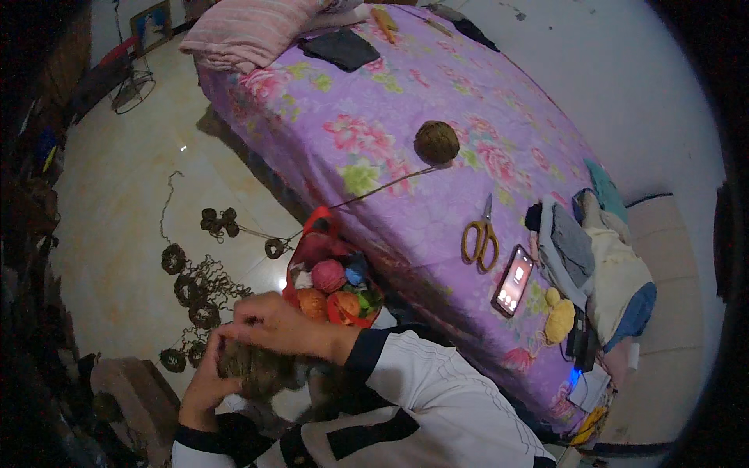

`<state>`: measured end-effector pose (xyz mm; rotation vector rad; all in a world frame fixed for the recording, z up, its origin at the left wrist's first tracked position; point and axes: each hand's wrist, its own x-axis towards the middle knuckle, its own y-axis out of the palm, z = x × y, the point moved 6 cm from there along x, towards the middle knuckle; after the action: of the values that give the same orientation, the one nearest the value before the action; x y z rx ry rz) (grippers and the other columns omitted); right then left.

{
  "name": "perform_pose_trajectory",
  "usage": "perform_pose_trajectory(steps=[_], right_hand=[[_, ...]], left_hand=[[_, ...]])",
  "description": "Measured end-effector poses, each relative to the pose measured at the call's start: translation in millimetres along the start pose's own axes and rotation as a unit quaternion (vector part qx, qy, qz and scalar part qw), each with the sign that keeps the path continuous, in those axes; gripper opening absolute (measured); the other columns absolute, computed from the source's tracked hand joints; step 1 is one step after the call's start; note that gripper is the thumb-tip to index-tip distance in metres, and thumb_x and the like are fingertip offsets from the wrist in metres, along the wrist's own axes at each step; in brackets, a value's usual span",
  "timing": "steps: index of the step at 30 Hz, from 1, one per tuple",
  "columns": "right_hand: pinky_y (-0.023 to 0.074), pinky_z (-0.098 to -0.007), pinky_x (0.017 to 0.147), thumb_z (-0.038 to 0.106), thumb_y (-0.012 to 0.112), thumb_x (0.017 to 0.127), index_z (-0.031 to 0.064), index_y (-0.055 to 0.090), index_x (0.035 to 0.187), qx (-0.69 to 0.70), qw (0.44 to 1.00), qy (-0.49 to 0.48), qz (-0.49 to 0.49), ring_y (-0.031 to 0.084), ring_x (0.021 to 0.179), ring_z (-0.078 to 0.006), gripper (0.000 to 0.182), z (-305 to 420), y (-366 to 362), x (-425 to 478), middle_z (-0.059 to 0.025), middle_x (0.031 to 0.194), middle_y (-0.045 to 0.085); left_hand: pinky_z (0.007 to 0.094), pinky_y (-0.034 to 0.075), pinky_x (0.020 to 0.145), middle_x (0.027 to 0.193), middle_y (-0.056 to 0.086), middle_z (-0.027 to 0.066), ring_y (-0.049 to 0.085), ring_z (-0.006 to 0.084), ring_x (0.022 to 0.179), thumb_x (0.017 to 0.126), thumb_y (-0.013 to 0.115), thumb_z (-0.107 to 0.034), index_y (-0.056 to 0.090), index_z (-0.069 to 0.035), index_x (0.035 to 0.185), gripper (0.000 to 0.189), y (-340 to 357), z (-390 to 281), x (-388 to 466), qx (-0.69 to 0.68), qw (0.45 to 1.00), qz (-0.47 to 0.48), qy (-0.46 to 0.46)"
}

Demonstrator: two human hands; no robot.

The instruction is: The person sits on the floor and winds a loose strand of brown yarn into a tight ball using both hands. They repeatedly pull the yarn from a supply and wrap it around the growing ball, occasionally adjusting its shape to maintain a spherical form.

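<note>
My left hand [205, 371] is curled at the side of a blurred olive-brown yarn bundle [254, 368], low in front of my body. Over the top of it bends my right hand [272, 322], its fingertips close to the left ones; whether a strand lies between them is hidden. An olive-brown yarn ball [437, 143] rests on the bed, and a strand runs from it past a red bag [295, 257] to a small yarn ring [274, 248] on the floor. Pink, orange, blue and green yarn balls fill the bag. Crinkled yarn with several wound rings [205, 314] lies on the tiles.
The bed with its purple floral sheet [409, 216] holds gold-handled scissors [482, 240], a lit phone [513, 281], yellow yarn [560, 320] and folded clothes [564, 245]. A dark cloth [340, 49] and a pink striped blanket [246, 32] lie at its far end. A brown box-like object [137, 392] stands lower left.
</note>
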<state>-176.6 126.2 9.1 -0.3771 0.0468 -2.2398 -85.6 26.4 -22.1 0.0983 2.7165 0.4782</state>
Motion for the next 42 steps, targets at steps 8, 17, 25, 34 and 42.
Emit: perform_pose_trajectory(steps=[8, 17, 25, 34, 42], right_hand=[[0.0391, -0.0324, 0.058, 0.024, 0.046, 0.088, 0.0001, 0.048, 0.078, 0.031, 0.989, 0.129, 0.059, 0.044, 0.058, -0.0199, 0.026, -29.8, 44.8, -27.2, -0.0118, 0.062, 0.045], [0.0423, -0.0283, 0.063, 0.022, 0.047, 0.088, -0.0004, 0.055, 0.084, 0.002, 0.986, 0.163, 0.033, 0.049, 0.068, -0.0106, 0.024, -12.0, 3.3, -5.2, -0.005, 0.071, 0.055], [0.0366, -0.0238, 0.049, 0.038, 0.037, 0.091, 0.0066, 0.051, 0.106, 0.198, 0.916, 0.348, 0.008, 0.047, 0.063, -0.0088, 0.037, -72.8, 44.4, -35.8, -0.002, 0.079, 0.056], [0.0453, -0.027, 0.059, 0.053, 0.055, 0.076, 0.0104, 0.037, 0.122, 0.535, 0.792, 0.294, 0.018, 0.054, 0.089, -0.0163, 0.065, -42.1, 58.0, -37.9, -0.0068, 0.106, 0.052], [0.0405, -0.0347, 0.087, 0.029, 0.074, 0.06, 0.0058, 0.036, 0.121, 0.097, 0.985, 0.143, -0.009, 0.048, 0.105, -0.0239, 0.075, -28.9, 21.9, -12.7, -0.0117, 0.114, 0.047]], left_hand=[[0.0363, 0.04, 0.089, 0.114, 0.046, 0.0102, 0.047, 0.0232, 0.106, 0.061, 0.073, -0.02, 0.034, -0.007, 0.121, 0.073, -27.5, -25.1, -0.9, -0.323, 0.932, -0.125, 0.109], [0.0276, 0.037, 0.088, 0.109, 0.045, 0.0059, 0.045, 0.0158, 0.103, 0.059, 0.063, -0.007, 0.038, -0.007, 0.115, 0.062, -3.6, -3.0, -8.7, 0.041, 0.995, 0.076, 0.051], [0.0368, 0.04, 0.089, 0.114, 0.042, 0.0101, 0.045, 0.0234, 0.107, 0.058, 0.064, -0.01, 0.029, -0.01, 0.12, 0.071, -22.5, -18.6, -1.1, -0.278, 0.941, -0.107, 0.161], [0.037, 0.03, 0.095, 0.119, 0.032, 0.013, 0.034, 0.0249, 0.114, 0.051, 0.071, -0.016, 0.031, -0.009, 0.113, 0.073, -21.0, -22.7, -10.5, 0.307, 0.863, -0.16, 0.368], [0.0386, 0.033, 0.095, 0.116, 0.039, 0.0061, 0.037, 0.0223, 0.11, 0.071, 0.059, -0.023, 0.039, -0.01, 0.111, 0.047, -42.7, -4.8, 6.3, -0.301, 0.935, -0.1, 0.159]])
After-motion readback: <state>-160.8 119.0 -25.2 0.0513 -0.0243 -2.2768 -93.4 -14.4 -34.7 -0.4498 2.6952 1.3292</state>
